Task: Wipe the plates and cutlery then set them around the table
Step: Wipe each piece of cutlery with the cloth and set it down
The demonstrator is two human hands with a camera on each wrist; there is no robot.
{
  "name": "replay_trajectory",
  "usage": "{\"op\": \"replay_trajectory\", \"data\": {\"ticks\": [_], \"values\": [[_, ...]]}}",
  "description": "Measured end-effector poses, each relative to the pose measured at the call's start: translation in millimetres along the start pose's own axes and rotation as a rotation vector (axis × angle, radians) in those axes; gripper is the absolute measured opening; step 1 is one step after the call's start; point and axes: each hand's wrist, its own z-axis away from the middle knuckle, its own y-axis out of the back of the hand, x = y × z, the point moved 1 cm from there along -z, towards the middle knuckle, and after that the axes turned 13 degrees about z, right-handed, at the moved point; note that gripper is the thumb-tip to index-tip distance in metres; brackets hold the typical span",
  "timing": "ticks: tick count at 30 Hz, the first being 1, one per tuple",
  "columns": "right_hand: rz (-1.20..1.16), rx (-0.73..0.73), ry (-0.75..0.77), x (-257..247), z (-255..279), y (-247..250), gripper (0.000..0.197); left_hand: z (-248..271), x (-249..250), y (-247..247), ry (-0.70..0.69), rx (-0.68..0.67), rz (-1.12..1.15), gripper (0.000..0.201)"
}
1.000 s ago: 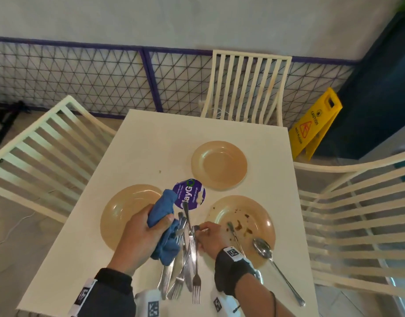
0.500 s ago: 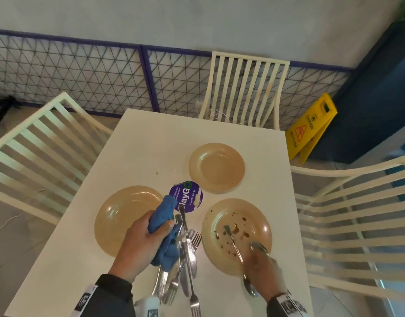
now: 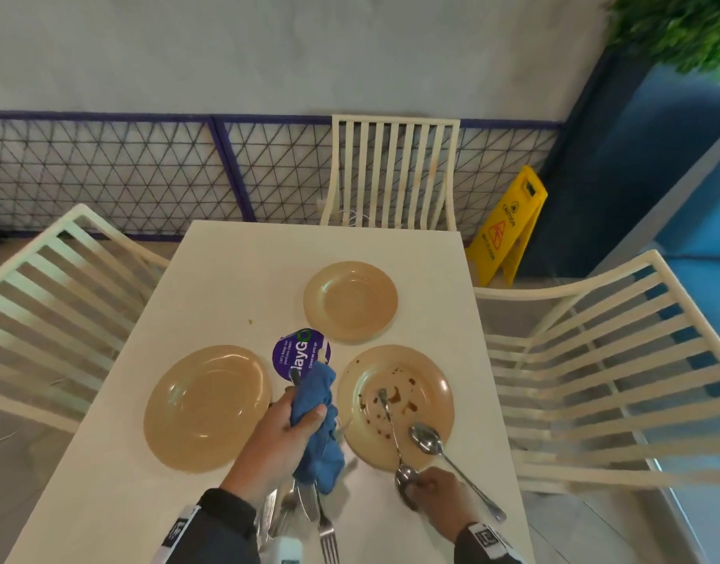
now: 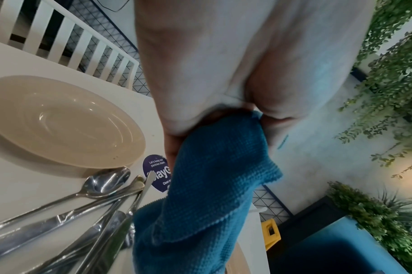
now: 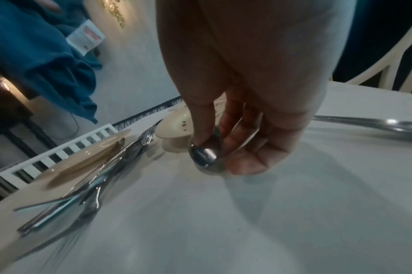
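Note:
My left hand (image 3: 287, 425) grips a bunched blue cloth (image 3: 315, 417) above a heap of knives, forks and spoons (image 3: 305, 506) near the table's front edge. In the left wrist view the cloth (image 4: 211, 194) hangs over that cutlery (image 4: 83, 213). My right hand (image 3: 413, 488) pinches the bowl of a spoon (image 3: 403, 476), whose handle lies across the food-stained plate (image 3: 427, 384). In the right wrist view my fingertips (image 5: 200, 142) pinch that spoon bowl (image 5: 203, 154) just above the table. A second spoon (image 3: 425, 439) rests on the same plate's near rim. A clean large plate (image 3: 207, 407) sits left, a smaller plate (image 3: 350, 301) farther back.
A round purple sticker (image 3: 299, 352) lies on the white table (image 3: 248, 278) between the plates. White slatted chairs stand at the left (image 3: 53, 287), far side (image 3: 395, 173) and right (image 3: 602, 368). A yellow wet-floor sign (image 3: 509, 225) stands beyond the far right corner.
My right hand left the cutlery heap, moved right to the stained plate's near rim and took hold of a spoon's bowl. The left hand kept the cloth over the heap.

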Motion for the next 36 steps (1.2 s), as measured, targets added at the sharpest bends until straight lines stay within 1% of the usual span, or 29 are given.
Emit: {"op": "replay_trajectory", "data": {"ticks": [2, 5, 10, 13, 15, 17, 19, 21, 23, 25, 26, 30, 33, 34, 36], "values": [[-0.153, -0.018, 0.02, 8, -2, -4, 0.008, 1, -2, -5, 0.02, -0.011, 0.014, 0.025], [-0.303, -0.048, 0.067, 18, -6, -7, 0.011, 2, -3, -10, 0.055, -0.039, 0.052, 0.029], [-0.43, -0.027, 0.114, 17, -3, 0, 0.007, 3, -1, -18, 0.063, -0.054, 0.05, 0.025], [-0.53, -0.065, 0.156, 11, 1, 8, 0.004, 2, 0, -22, 0.058, -0.04, 0.053, 0.02], [-0.581, -0.074, 0.212, 4, 6, 17, 0.006, 1, 1, -26, 0.068, -0.031, 0.086, 0.019], [-0.637, -0.059, 0.285, -6, 13, 28, 0.009, 0, 1, -33, 0.083, -0.042, 0.146, 0.024], [-0.681, -0.056, 0.368, -19, 22, 41, 0.012, 2, 2, -42, 0.132, -0.07, 0.226, 0.022], [-0.694, -0.064, 0.439, -32, 30, 53, 0.01, 1, 1, -52, 0.185, -0.102, 0.285, 0.021], [-0.697, -0.07, 0.501, -44, 37, 60, 0.009, -1, 1, -62, 0.174, -0.116, 0.238, 0.021], [-0.674, -0.078, 0.549, -51, 42, 64, 0.01, -3, 3, -68, 0.137, -0.101, 0.159, 0.021], [-0.658, -0.083, 0.563, -52, 45, 64, 0.009, -5, 6, -69, 0.127, -0.082, 0.157, 0.023], [-0.619, -0.099, 0.594, -47, 60, 62, 0.008, -18, 28, -55, 0.087, 0.052, 0.267, 0.028], [-0.644, -0.098, 0.596, -46, 69, 63, 0.009, -26, 46, -46, 0.033, 0.143, 0.357, 0.032], [-0.661, -0.089, 0.604, -49, 70, 65, 0.007, -24, 48, -48, 0.031, 0.159, 0.392, 0.033], [-0.702, -0.07, 0.611, -56, 68, 70, 0.006, -18, 41, -59, 0.027, 0.127, 0.382, 0.032]]}}
